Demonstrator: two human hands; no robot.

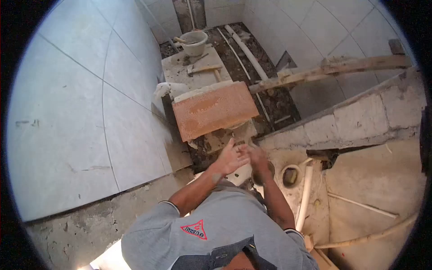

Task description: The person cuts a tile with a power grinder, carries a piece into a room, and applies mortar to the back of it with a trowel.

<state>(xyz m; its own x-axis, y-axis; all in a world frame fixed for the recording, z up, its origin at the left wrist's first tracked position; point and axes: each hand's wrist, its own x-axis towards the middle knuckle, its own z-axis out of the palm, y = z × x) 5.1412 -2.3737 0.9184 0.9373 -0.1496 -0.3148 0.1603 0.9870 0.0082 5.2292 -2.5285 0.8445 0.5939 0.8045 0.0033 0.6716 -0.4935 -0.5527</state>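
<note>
My left hand (pixel 231 158) is raised in front of my waist, palm partly up, with its fingers apart and nothing visible in it. Close against its fingertips is my right hand (pixel 259 161), blurred, its fingers mostly turned out of sight. Just beyond both hands lies a reddish-brown ceramic tile (pixel 216 110), its far edge coated with pale mortar. Neither hand touches it. Behind the tile a hammer (pixel 203 69) rests on a dusty pale board (pixel 173 67). A white bucket (pixel 198 47) with a tool handle across its rim stands farther back.
Large white tiles cover the left wall (pixel 72 103). A low block wall (pixel 360 114) runs along the right, with a long wooden strip (pixel 333 69) above it. White pipes (pixel 246 51) lie over rubble at the back. A round floor opening (pixel 290 175) is near my right forearm.
</note>
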